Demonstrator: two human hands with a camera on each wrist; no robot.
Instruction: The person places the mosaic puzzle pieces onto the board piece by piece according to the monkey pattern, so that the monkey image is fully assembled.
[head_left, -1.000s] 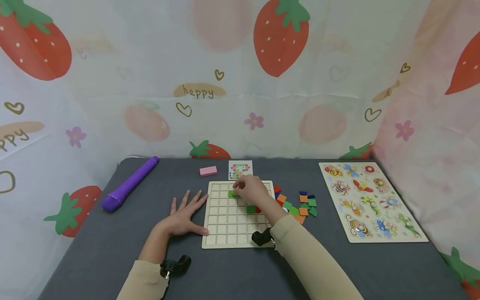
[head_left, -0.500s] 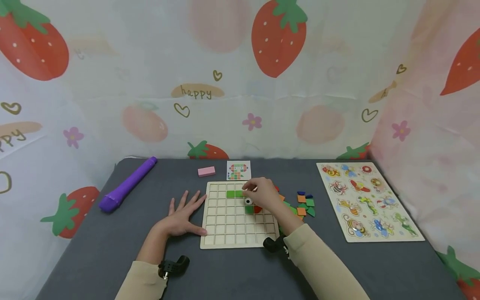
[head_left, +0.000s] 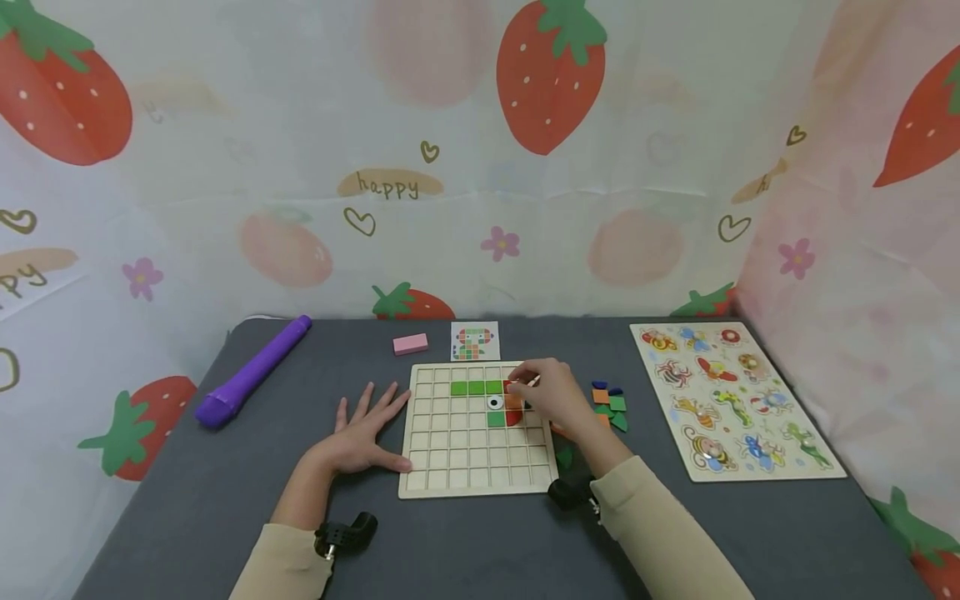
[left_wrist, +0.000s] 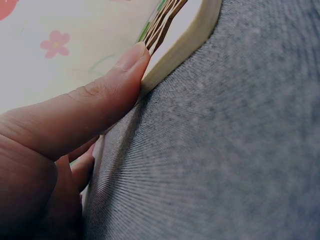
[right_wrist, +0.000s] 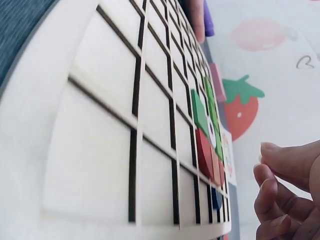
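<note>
A pale wooden grid board [head_left: 442, 458] lies on the dark cloth. My left hand [head_left: 360, 437] rests at its left side with fingers spread; in the left wrist view the thumb [left_wrist: 115, 82] presses the board's edge. Over the upper right cells, my right hand [head_left: 558, 404] pinches a small white piece [right_wrist: 260, 159] between thumb and index finger. In the grid sit a row of green tiles [head_left: 476, 387], a round eye piece [head_left: 495, 402], another green tile [head_left: 496, 419], a red piece [head_left: 513, 418], an orange tile [head_left: 513, 402] and a dark blue piece [right_wrist: 216, 198].
Loose coloured tiles [head_left: 617, 404] lie right of the board, partly behind my right hand. Behind the board are a pattern card [head_left: 475, 350] and a pink block [head_left: 410, 344]. A purple microphone-shaped object [head_left: 255, 371] lies left, an insect picture board [head_left: 738, 392] right.
My right hand has moved right across the grid, uncovering the green row, the eye piece and the orange tile. My left hand stays at the board's edge.
</note>
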